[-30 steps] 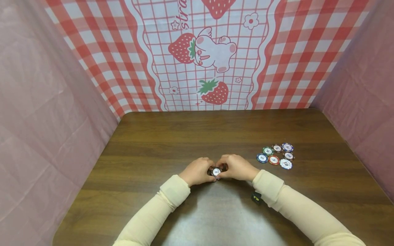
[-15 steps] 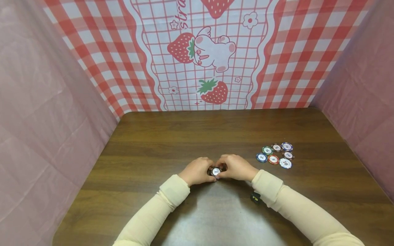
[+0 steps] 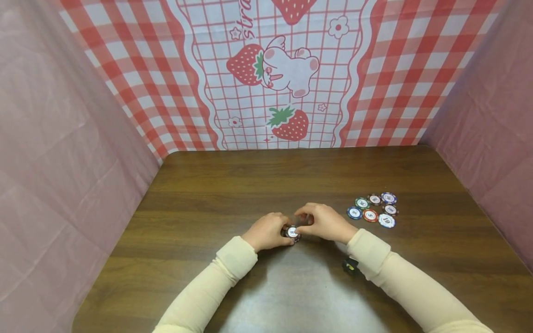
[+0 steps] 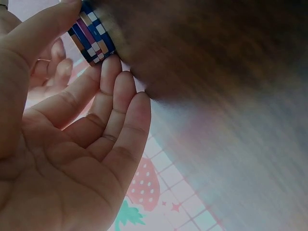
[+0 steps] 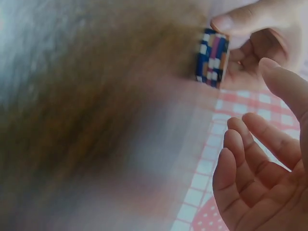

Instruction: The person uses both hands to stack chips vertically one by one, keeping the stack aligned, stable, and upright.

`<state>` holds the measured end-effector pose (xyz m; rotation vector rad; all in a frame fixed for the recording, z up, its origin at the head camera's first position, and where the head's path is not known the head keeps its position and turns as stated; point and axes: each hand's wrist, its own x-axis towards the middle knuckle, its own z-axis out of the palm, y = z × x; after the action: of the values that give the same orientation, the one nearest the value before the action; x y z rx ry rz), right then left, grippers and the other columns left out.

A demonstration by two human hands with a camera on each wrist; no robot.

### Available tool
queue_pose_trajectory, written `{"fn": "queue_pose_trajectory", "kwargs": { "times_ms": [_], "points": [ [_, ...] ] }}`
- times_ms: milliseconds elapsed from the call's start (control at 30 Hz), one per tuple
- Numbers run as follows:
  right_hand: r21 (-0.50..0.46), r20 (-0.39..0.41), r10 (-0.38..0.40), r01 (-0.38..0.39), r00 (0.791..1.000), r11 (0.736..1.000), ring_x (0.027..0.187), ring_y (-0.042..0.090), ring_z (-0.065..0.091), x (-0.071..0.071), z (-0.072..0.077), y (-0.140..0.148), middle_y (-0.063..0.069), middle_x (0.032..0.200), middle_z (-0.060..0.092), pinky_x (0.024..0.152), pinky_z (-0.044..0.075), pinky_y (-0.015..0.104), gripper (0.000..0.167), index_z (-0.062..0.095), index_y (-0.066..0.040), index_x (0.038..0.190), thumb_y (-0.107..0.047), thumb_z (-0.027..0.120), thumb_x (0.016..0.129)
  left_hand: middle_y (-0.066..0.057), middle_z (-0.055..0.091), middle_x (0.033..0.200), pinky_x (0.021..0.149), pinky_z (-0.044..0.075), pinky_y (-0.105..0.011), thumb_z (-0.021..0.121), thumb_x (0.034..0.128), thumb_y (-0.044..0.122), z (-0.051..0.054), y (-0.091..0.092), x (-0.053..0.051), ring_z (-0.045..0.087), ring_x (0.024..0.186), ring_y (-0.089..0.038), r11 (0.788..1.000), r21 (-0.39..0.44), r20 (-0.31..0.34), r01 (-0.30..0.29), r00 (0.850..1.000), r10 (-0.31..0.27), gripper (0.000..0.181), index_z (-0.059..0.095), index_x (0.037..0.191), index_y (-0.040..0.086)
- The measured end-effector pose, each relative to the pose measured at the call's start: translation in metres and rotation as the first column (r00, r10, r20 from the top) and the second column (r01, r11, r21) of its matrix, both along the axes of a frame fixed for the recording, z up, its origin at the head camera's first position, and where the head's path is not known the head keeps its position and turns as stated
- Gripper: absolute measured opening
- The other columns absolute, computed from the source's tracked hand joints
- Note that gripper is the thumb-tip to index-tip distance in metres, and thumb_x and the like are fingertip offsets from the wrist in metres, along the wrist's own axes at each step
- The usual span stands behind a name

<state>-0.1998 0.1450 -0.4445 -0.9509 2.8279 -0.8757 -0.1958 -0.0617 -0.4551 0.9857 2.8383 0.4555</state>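
A short stack of poker chips [image 3: 292, 231] stands on the wooden table, its top chip white-centred and marked 100. Blue, purple, orange and white edges of the stacked chips [image 4: 92, 38] show in the left wrist view. My left hand [image 3: 267, 232] holds the stack between thumb and fingers from its left side. Just to the right is my right hand [image 3: 326, 223], thumb and fingers spread apart and nothing between them. In the right wrist view, a gap separates the right hand [image 5: 264, 178] from the stack [image 5: 212, 58].
Several loose poker chips lie flat in a cluster to the right, among them a red one [image 3: 370, 215], a green one [image 3: 362, 203] and a white one [image 3: 387, 220]. A checked strawberry cloth [image 3: 287, 74] hangs behind the table [image 3: 200, 185].
My right hand has let go of the stack and moved a little to the right and away, its fingers parting. The left hand has stayed on the chips.
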Motion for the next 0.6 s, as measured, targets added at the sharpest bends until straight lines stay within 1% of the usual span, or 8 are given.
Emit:
{"fn": "queue_pose_trajectory", "kwargs": {
  "times_ms": [100,233,367,467,600],
  "points": [
    [-0.058,0.025,-0.043,0.045,0.999,0.997,0.08,0.009,0.06,0.001,0.003,0.007,0.002,0.095,0.067,0.07,0.05,0.023,0.045,0.068,-0.008,0.117,-0.033,0.079,0.082,0.002,0.07,0.097,0.08,0.051,-0.027,0.081,0.077,0.037,-0.001,0.0,0.0,0.062,0.089,-0.011,1.0,-0.001,0.007,-0.003,1.0,0.003,0.039,0.072,0.107,0.012],
    [-0.145,0.031,-0.103,0.106,0.994,0.984,0.081,0.011,0.059,0.003,0.004,0.016,0.006,0.098,0.067,0.07,0.051,0.025,0.05,0.066,-0.007,0.121,-0.034,0.079,0.081,0.002,0.07,0.097,0.081,0.051,-0.027,0.081,0.0766,0.036,0.0,0.0,0.0,0.063,0.089,-0.011,1.0,0.003,0.011,-0.003,1.0,0.003,0.041,0.072,0.108,0.012],
    [-0.21,0.006,-0.169,0.166,0.986,0.964,0.079,0.012,0.06,0.003,0.005,0.028,0.01,0.099,0.067,0.07,0.051,0.025,0.048,0.067,-0.008,0.12,-0.03,0.081,0.079,0.002,0.07,0.096,0.08,0.05,-0.026,0.082,0.0764,0.036,0.0,0.001,0.0,0.062,0.088,-0.011,1.0,0.003,0.019,-0.004,1.0,0.004,0.04,0.072,0.108,0.012],
    [-0.253,-0.023,-0.216,0.203,0.976,0.946,0.077,0.012,0.06,0.003,0.006,0.037,0.012,0.097,0.067,0.069,0.051,0.025,0.046,0.067,-0.008,0.118,-0.024,0.082,0.078,0.002,0.07,0.095,0.08,0.05,-0.026,0.081,0.0765,0.036,0.0,0.001,0.0,0.062,0.088,-0.011,1.0,0.002,0.017,-0.005,1.0,0.005,0.04,0.072,0.107,0.012],
    [-0.276,-0.05,-0.279,0.255,0.959,0.927,0.076,0.011,0.06,0.004,0.009,0.05,0.012,0.095,0.067,0.067,0.051,0.023,0.045,0.068,-0.007,0.117,-0.022,0.083,0.078,0.002,0.07,0.096,0.081,0.05,-0.026,0.081,0.0762,0.036,-0.001,0.001,0.0,0.062,0.089,-0.011,1.0,0.001,-0.001,-0.002,1.0,0.002,0.04,0.072,0.106,0.013]
  ]
}}
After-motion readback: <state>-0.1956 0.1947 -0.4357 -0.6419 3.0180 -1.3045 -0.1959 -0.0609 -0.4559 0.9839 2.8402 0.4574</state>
